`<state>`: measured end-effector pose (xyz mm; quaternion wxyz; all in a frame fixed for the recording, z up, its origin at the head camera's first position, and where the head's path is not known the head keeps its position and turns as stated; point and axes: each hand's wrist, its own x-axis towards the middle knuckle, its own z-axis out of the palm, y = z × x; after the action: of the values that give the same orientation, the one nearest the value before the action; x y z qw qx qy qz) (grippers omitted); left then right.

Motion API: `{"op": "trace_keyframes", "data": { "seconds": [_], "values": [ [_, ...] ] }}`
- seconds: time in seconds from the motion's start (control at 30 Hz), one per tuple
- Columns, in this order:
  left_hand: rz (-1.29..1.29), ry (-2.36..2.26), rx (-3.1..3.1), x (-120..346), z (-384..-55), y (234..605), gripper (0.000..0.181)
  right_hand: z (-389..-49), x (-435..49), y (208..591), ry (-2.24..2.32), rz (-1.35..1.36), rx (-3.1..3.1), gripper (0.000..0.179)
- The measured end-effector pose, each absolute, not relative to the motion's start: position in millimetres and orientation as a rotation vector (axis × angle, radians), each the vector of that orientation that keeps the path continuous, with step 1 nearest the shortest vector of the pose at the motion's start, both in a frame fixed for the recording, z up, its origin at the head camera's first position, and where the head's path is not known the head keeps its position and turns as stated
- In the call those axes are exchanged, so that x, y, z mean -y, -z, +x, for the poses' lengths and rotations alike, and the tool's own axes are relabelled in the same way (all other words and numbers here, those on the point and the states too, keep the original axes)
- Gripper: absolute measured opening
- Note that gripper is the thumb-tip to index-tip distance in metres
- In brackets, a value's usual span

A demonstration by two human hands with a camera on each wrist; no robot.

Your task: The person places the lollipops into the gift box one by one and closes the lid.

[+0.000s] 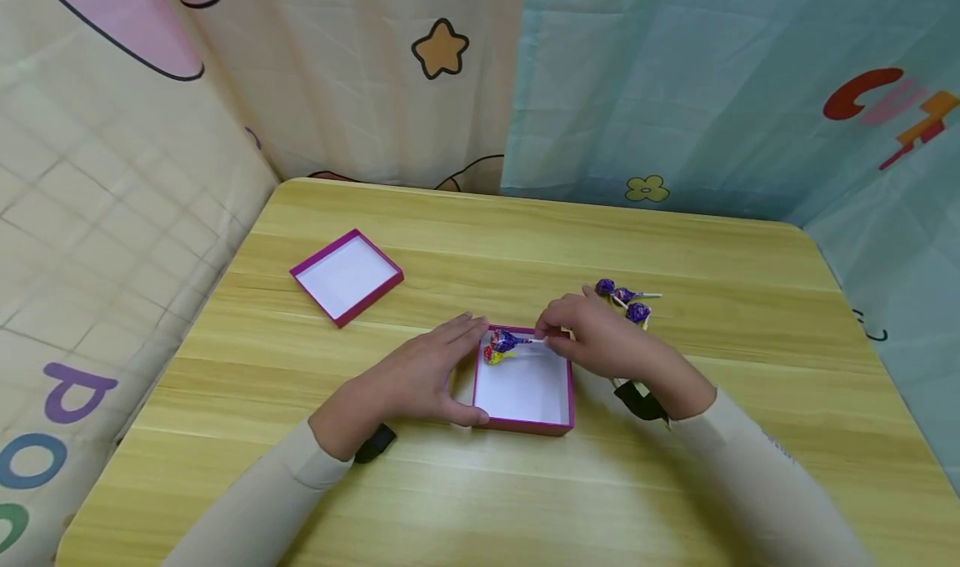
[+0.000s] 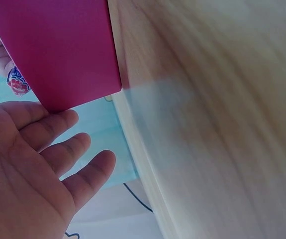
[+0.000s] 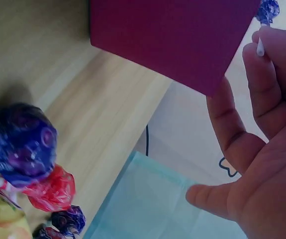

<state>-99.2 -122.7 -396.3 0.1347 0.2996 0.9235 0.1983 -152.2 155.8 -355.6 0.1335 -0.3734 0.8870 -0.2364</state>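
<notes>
Lollipop (image 1: pixel 501 341) and right hand (image 1: pixel 609 335) meet at the box (image 1: pixel 525 393), where the fingertips close together on the white stick. The head, wrapped in purple, is at the far left corner within the walls, and its stick points right towards the hand. Just beside it lies a yellow lollipop (image 1: pixel 491 357) with some red on its wrapper; I cannot tell whether the two touch. The right wrist view shows the stick's end poking out between the fingers.

At the box's left side, the left hand (image 1: pixel 420 375) has its thumb and fingers well apart, the thumb at the near corner and the fingertips at the far one. In the left wrist view its fingers are spread, some touching the magenta wall. Inside, the floor is white.

Farther left on the desk (image 1: pixel 465 500) lies the lid (image 1: pixel 347 277), white inside with magenta edges, turned at an angle and apart from the box. Beyond the right hand, to the right, is a group of purple lollipops (image 1: pixel 638 313). Near them, the right wrist view also shows a red lollipop (image 3: pixel 54 190) and a yellow wrapper (image 3: pixel 3 219). Pale sleeves (image 1: pixel 757 459) cover both forearms. Behind the desk hangs a curtain (image 1: pixel 360 67) with an orange star (image 1: pixel 441 48).
</notes>
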Motion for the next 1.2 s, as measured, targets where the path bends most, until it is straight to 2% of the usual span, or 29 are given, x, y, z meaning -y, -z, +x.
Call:
{"op": "trace_keyframes", "data": {
  "seconds": [1.2],
  "values": [
    [0.886, -0.585, -2.682, 123, -100, 396, 0.117, -135, -137, 381, 0.617, -1.111, -2.642, 0.014]
  ]
}}
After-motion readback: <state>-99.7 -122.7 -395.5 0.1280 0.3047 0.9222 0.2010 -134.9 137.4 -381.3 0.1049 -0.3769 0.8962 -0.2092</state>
